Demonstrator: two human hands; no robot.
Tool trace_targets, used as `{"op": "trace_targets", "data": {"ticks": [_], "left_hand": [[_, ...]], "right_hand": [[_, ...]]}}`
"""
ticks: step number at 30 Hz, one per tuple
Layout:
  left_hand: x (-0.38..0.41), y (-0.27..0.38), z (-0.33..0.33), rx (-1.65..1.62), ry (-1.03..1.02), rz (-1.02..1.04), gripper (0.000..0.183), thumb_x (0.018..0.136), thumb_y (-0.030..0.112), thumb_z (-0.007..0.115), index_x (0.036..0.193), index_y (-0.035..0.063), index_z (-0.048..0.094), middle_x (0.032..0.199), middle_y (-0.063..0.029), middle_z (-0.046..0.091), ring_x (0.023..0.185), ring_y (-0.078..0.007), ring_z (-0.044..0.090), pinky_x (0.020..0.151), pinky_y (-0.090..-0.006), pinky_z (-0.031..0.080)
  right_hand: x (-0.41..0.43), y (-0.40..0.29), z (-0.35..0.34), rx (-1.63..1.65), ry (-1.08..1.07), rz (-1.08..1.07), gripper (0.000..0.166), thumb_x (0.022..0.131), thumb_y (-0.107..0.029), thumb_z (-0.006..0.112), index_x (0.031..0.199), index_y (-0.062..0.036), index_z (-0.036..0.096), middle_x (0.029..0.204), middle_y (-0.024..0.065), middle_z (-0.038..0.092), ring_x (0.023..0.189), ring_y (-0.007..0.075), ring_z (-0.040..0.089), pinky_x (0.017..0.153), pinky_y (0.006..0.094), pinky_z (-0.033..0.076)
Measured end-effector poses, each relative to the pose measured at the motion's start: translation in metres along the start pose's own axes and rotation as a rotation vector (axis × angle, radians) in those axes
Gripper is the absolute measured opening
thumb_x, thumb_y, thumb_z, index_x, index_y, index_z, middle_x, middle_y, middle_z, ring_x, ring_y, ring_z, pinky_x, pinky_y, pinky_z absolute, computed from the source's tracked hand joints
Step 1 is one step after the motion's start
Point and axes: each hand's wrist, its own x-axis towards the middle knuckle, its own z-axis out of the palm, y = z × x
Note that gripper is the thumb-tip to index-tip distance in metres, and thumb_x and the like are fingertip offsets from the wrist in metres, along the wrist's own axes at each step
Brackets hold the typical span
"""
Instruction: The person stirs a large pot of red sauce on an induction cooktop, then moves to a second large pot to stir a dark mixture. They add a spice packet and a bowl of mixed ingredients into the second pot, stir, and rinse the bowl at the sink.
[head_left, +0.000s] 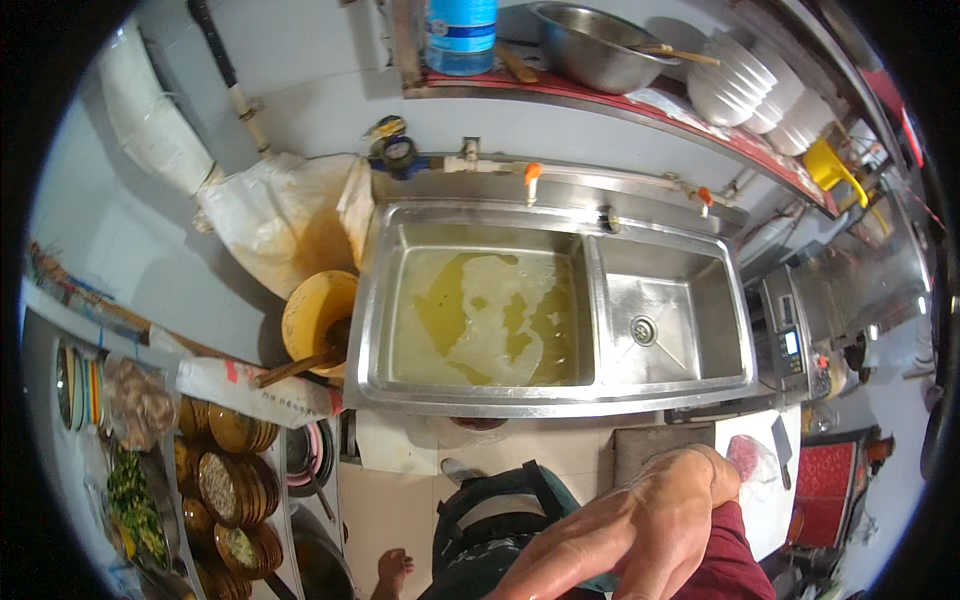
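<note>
My right hand (660, 510) is large and close to the camera at the lower right, over my dark red clothing; its bent fingers are partly hidden, and nothing held shows. My left hand (395, 568) hangs low near the bottom edge, loosely curled with no object visible in it. Before me stands a steel double sink (480, 397). Its wider left basin holds cloudy yellow-green water (450, 315) with patches of pale foam. The right basin (660, 300) shows a bare bottom with a drain strainer (643, 330). Orange-handled taps (532, 180) are above the sink.
Left of the sink stands a yellow bucket (304, 307) with a wooden handle leaning out. Stacked brown bowls (232, 487) and a tray of greens (135, 502) fill the left shelves. A steel bowl (600, 56) and white bowls (731, 79) sit overhead. A cleaver (781, 442) lies at right.
</note>
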Motion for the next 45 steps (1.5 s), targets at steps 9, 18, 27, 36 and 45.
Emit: {"op": "trace_targets", "data": {"ticks": [9, 18, 27, 36, 45], "left_hand": [[-0.049, -0.024, 0.204, 0.862, 0.369, 0.441, 0.024, 0.080, -0.001, 0.044, 0.061, 0.0097, 0.032, 0.060, -0.0018, 0.032, 0.051, -0.0099, 0.027, 0.045, -0.0242, 0.021], [-0.110, -0.131, 0.195, 0.781, 0.833, 0.467, 0.023, 0.084, 0.015, 0.050, 0.099, -0.0022, 0.053, 0.072, -0.0129, 0.055, 0.057, -0.0191, 0.053, 0.051, -0.0299, 0.045], [-0.108, -0.199, 0.190, 0.718, 0.944, 0.388, 0.024, 0.085, 0.017, 0.049, 0.100, -0.0017, 0.054, 0.077, -0.0138, 0.060, 0.060, -0.0198, 0.058, 0.051, -0.0318, 0.048], [-0.105, -0.153, 0.131, 2.077, 0.760, 0.425, 0.017, 0.078, 0.022, 0.050, 0.069, 0.0086, 0.053, 0.060, -0.0065, 0.051, 0.061, -0.0205, 0.055, 0.054, -0.0354, 0.043], [-0.076, -0.038, 0.119, 2.091, 0.574, 0.508, 0.020, 0.082, 0.023, 0.050, 0.070, 0.0081, 0.052, 0.062, -0.0062, 0.050, 0.060, -0.0241, 0.051, 0.058, -0.0397, 0.042]], "right_hand": [[-0.189, 0.022, -0.228, -0.660, 1.139, 0.806, 0.038, 0.082, -0.013, 0.048, 0.118, -0.0022, 0.047, 0.094, 0.0105, 0.063, 0.082, 0.0235, 0.058, 0.070, 0.0358, 0.047], [-0.413, 0.195, -0.401, -1.561, 0.087, 2.009, 0.040, 0.080, -0.029, 0.050, 0.115, -0.0105, 0.049, 0.094, 0.0147, 0.062, 0.085, 0.0296, 0.061, 0.073, 0.0369, 0.049], [-0.365, 0.164, -0.439, -1.376, -0.524, 1.901, 0.026, 0.078, -0.021, 0.053, 0.098, -0.0080, 0.061, 0.101, 0.0099, 0.061, 0.091, 0.0241, 0.060, 0.070, 0.0376, 0.050], [-0.346, 0.169, -0.411, -1.253, 0.288, 2.066, 0.023, 0.080, -0.018, 0.048, 0.091, -0.0052, 0.063, 0.110, 0.0167, 0.056, 0.100, 0.0287, 0.055, 0.072, 0.0431, 0.049], [-0.182, 0.072, -0.337, -1.526, 0.624, 0.862, 0.021, 0.078, -0.019, 0.050, 0.068, -0.0016, 0.056, 0.070, 0.0175, 0.056, 0.065, 0.0350, 0.056, 0.059, 0.0417, 0.046]]}}
